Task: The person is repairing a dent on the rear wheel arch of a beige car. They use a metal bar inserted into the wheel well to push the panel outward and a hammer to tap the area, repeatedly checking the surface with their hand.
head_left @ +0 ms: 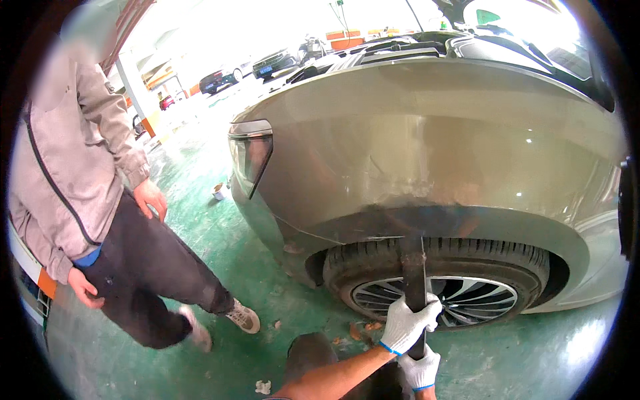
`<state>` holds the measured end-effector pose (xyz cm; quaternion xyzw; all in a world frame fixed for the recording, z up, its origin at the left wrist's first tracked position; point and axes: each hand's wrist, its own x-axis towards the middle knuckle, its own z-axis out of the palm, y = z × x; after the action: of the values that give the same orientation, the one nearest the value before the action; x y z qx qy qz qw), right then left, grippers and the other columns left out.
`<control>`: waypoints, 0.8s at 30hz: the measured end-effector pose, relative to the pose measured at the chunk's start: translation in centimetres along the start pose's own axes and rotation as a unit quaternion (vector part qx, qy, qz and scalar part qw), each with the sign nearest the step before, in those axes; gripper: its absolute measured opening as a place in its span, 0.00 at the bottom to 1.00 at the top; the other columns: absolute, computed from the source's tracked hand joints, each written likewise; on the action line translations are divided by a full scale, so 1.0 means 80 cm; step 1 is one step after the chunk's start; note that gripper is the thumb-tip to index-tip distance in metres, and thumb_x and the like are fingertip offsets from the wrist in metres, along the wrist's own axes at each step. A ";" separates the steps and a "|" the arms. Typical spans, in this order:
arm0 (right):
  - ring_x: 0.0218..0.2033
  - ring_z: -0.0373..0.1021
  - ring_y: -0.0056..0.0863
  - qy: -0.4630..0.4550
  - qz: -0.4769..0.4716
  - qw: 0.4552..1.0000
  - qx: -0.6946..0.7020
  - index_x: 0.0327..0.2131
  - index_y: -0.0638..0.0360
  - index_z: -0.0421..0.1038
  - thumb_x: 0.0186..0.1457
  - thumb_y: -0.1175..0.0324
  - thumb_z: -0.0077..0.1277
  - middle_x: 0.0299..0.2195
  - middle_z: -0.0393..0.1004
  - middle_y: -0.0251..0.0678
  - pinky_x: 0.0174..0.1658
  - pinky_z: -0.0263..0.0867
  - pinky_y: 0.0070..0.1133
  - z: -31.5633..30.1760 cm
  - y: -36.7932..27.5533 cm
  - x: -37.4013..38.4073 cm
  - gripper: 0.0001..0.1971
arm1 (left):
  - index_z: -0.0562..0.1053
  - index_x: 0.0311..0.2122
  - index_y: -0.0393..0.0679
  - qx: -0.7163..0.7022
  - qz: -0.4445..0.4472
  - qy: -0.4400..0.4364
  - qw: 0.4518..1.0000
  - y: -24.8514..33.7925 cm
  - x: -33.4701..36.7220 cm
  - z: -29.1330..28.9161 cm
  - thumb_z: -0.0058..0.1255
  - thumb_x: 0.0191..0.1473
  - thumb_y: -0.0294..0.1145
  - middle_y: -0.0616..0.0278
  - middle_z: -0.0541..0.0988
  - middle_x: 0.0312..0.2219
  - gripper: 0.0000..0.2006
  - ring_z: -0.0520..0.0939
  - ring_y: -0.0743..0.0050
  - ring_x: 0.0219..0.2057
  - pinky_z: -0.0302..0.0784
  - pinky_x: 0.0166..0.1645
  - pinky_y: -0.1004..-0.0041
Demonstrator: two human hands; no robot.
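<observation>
A long, flat, dark bar (414,273) stands almost upright in front of the car's front wheel (373,293). My left hand (409,323), in a white knit glove, is closed around its lower half. Below it, my right hand (420,371), gloved the same way, grips the bar near its bottom end. The bar's upper end reaches the lip of the wheel arch; whether it is hooked behind the lip I cannot tell. Just above, the beige fender (413,153) has a dark, bare-looking patch (427,220) with scuffs around it.
To the left stands another person (80,167) in a grey jacket, hands hanging free. An open can (219,191) sits on the green floor near the headlight (251,155). Orange-brown scraps (355,331) and a white crumpled scrap (263,387) lie on the floor. The hood is raised.
</observation>
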<state>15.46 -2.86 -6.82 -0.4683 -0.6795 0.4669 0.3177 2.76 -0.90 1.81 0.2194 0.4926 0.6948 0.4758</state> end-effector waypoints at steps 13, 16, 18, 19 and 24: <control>0.21 0.78 0.23 0.002 0.036 0.999 0.018 0.28 0.66 0.80 0.48 0.66 0.65 0.19 0.80 0.39 0.30 0.73 0.26 0.002 -0.003 -0.013 0.11 | 0.77 0.37 0.37 -0.032 0.005 -0.020 0.999 0.002 -0.003 -0.002 0.61 0.56 0.26 0.65 0.79 0.24 0.06 0.77 0.82 0.21 0.73 0.26 0.77; 0.21 0.78 0.23 0.008 0.030 0.999 0.010 0.29 0.66 0.80 0.48 0.66 0.64 0.18 0.80 0.39 0.30 0.73 0.25 0.000 -0.014 -0.014 0.11 | 0.77 0.36 0.37 -0.023 0.009 -0.015 1.000 0.004 -0.005 0.000 0.61 0.56 0.26 0.66 0.79 0.24 0.05 0.77 0.82 0.21 0.73 0.26 0.77; 0.21 0.78 0.23 0.008 0.011 1.000 0.006 0.29 0.66 0.80 0.48 0.66 0.64 0.18 0.80 0.39 0.30 0.73 0.25 0.000 -0.010 -0.012 0.11 | 0.77 0.36 0.37 -0.016 0.014 -0.012 1.000 0.005 -0.005 0.001 0.61 0.57 0.26 0.66 0.79 0.23 0.06 0.77 0.82 0.21 0.73 0.27 0.77; 0.21 0.78 0.23 0.004 0.014 1.000 0.014 0.29 0.66 0.80 0.48 0.67 0.64 0.19 0.80 0.39 0.30 0.73 0.25 0.000 -0.008 -0.010 0.10 | 0.77 0.36 0.37 -0.012 0.015 -0.010 1.000 0.004 -0.004 0.000 0.61 0.57 0.26 0.66 0.79 0.23 0.06 0.77 0.82 0.21 0.73 0.26 0.77; 0.23 0.78 0.22 -0.009 -0.030 0.999 0.014 0.29 0.66 0.80 0.47 0.67 0.63 0.20 0.81 0.40 0.32 0.74 0.26 0.004 0.006 -0.001 0.10 | 0.78 0.37 0.36 0.010 0.026 0.018 0.999 -0.006 -0.001 -0.003 0.62 0.56 0.28 0.65 0.80 0.22 0.07 0.78 0.82 0.21 0.74 0.26 0.77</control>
<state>15.35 -3.02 -7.38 -0.4389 -0.6894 0.4709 0.3321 2.83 -1.05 1.25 0.2237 0.5021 0.7059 0.4467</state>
